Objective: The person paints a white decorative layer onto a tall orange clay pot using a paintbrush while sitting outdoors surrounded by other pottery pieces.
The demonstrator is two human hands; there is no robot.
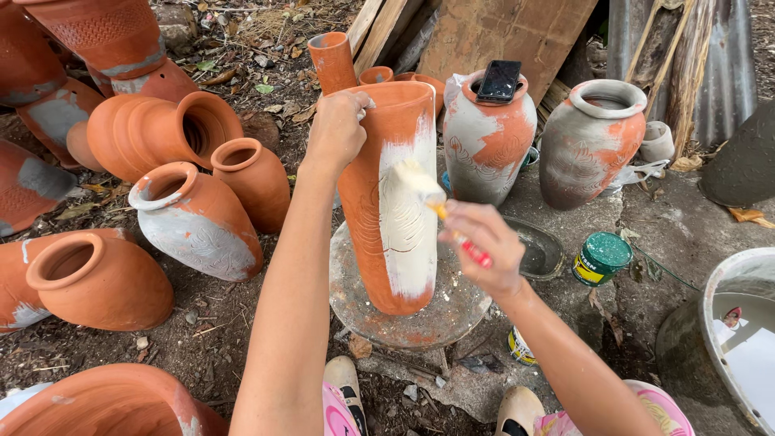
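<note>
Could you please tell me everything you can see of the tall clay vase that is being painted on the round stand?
The tall vase looks like unglazed orange terracotta, a slim tube narrowing toward its base, with faint incised lines on its side. It stands upright on a round, paint-smeared stand. A broad whitish band of wet coating runs down its front. The left hand grips its rim, and the right hand holds a brush whose bristles press against the coated band.

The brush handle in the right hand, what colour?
Red, with a yellow neck below the bristles; brush, right hand, head view.
</note>
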